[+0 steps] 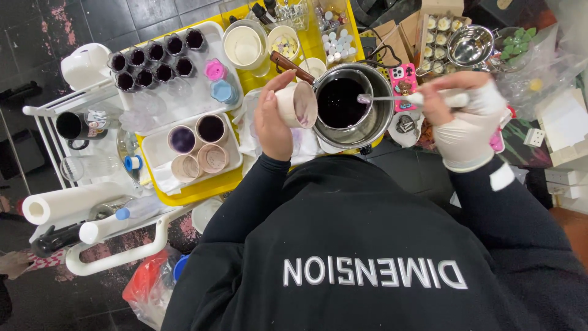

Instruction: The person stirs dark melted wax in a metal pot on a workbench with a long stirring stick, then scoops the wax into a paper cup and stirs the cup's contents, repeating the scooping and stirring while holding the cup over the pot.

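The cup [296, 104] sits tipped in my left hand [274, 119], mouth facing right, just beside the pot [354, 105] of dark liquid. My gloved right hand [464, 119] grips a spoon [392, 97], its long handle lying level, bowl over the pot near the cup.

So the person's in a black long-sleeved top, looks like a sweatshirt, both sleeves [245, 202] running all the way down to the wrists. There's big silvery-white block lettering [372, 273] across the chest, raised a bit and shiny. Above and right of that lettering, the right hand [468, 125] has a thin whitish disposable glove on it, wrinkly at the cuff, with a white strip showing just below the cuff. Up left of the lettering, the left hand [274, 122] is bare, no glove.
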